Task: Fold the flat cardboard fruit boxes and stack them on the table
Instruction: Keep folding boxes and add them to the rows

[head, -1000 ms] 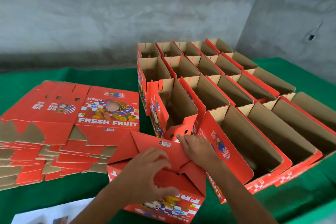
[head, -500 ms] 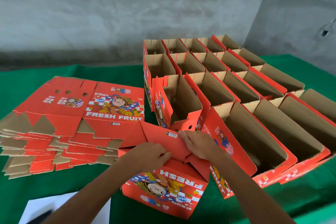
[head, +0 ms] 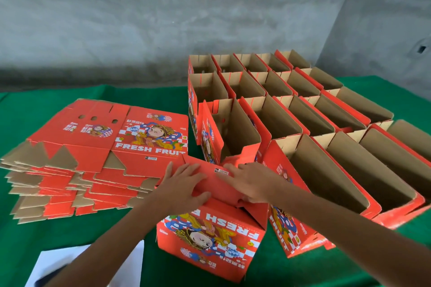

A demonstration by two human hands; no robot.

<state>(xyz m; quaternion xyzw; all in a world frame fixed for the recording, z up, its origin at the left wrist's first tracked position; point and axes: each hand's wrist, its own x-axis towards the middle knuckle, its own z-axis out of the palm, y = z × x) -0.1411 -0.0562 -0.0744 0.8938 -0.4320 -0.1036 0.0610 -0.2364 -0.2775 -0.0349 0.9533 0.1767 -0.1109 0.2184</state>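
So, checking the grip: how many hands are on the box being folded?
2: left hand on the left of the top flap, right hand on its right.

"fresh fruit" on top flat box (head: 149,137); upside-down "fresh" on held box (head: 210,237)

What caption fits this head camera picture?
Both hands press flaps on an upside-down fruit box, between flat blanks and folded boxes.

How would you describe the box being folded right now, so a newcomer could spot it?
On the green table, look nearest the camera, between the flat stack and the open boxes. It is the box under both hands, the only one upside down, flaps closing.
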